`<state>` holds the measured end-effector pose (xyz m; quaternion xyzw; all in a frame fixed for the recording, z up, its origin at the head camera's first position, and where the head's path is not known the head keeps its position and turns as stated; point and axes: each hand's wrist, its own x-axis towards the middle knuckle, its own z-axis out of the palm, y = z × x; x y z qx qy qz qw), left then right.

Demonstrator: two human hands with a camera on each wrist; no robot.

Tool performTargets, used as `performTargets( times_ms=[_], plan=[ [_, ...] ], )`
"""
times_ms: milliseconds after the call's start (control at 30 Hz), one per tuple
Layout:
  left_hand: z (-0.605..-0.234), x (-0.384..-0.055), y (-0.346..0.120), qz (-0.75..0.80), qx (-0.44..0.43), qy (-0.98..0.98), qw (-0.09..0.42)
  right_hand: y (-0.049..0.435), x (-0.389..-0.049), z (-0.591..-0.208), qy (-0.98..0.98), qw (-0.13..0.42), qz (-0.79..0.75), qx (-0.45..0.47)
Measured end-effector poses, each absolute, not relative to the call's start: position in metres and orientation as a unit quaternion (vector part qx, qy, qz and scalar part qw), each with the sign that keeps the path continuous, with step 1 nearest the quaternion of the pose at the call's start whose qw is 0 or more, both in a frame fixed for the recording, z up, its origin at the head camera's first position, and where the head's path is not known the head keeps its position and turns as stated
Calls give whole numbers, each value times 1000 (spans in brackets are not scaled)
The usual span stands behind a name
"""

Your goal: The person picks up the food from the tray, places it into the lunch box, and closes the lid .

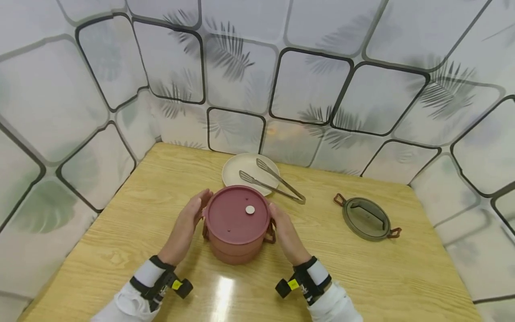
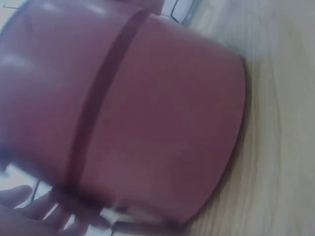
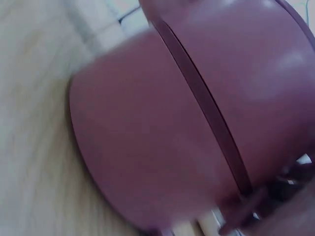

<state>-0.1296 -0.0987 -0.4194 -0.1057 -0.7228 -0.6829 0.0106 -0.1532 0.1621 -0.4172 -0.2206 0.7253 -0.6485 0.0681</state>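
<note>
A dark red lidded pot (image 1: pixel 237 250) stands on the wooden table between my two hands. Its flat lid (image 1: pixel 229 219) carries a round white knob (image 1: pixel 250 209). Along the left side of the pot lies my left hand (image 1: pixel 186 226), fingers extended close to the side handle (image 1: pixel 205 230). In the left wrist view those fingers (image 2: pixel 37 209) show spread at the handle. My right hand (image 1: pixel 287 232) lies against the opposite side, beside the other handle (image 1: pixel 270 235), its fingertips near the lid's edge and partly hidden. Both wrist views show the pot's base at the tabletop.
Behind the pot is a cream plate (image 1: pixel 231 170), with metal tongs (image 1: pixel 287 191) lying spread across it and onto the table (image 1: pixel 132 214). A shallow dark pan with a glass lid (image 1: pixel 366 219) and two reddish handles sits at the right. Patterned walls (image 1: pixel 241 89) enclose the table's back and sides.
</note>
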Motion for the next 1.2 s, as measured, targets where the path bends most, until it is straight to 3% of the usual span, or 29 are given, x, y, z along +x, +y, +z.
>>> performTargets(
  times_ms=[300, 767, 1033, 1200],
  plan=[
    [-429, -138, -74, -710, -61, -702, 22, 137, -147, -418, 691, 79, -706, -136],
    [-436, -135, -69, -812, -41, -582, 18, 131, -146, -438, 657, 61, -743, -109],
    [-437, -135, -68, -812, -48, -582, 19, 134, -149, -440, 609, 96, -783, -82],
    [-436, -138, -68, -792, -44, -609, 20, 136, -152, -439, 620, 91, -773, -97]
  ],
)
